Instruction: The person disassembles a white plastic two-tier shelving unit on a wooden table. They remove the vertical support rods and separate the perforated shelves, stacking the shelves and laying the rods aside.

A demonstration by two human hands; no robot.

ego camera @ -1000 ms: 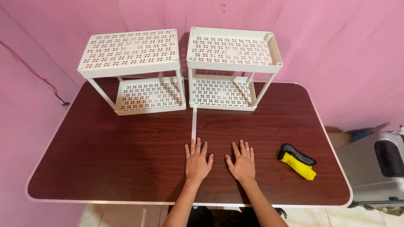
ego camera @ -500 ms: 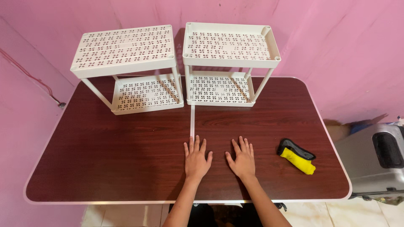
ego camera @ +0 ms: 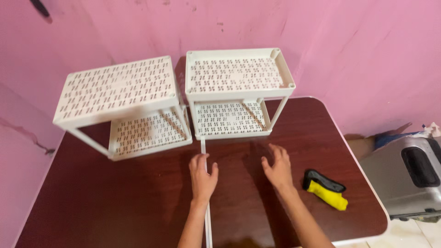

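We see both hands lifted just above the dark wood-grain table (ego camera: 115, 202), palms down, fingers loosely spread, gripping nothing. Left hand (ego camera: 202, 177) hovers over the white strip (ego camera: 202, 146) that runs down the table's middle, fingertips pointing twd the racks. Right hand (ego camera: 278, 168) sits a bit to the right, open, apart from the left.

Two white 2-tier perforated racks stand at the back of the table against the pink wall (ego camera: 358, 50): left rack (ego camera: 117, 89) is angled, right rack (ego camera: 236, 73) is squarer to us, w/ its lower shelf edge near the strip's far end. They're just beside each other; we can't tell if touching.

Near the right hand, to its right, lies a folded yellow & black item (ego camera: 325, 188). Off the table's right edge there's a grey bin (ego camera: 409, 181) on the floor.
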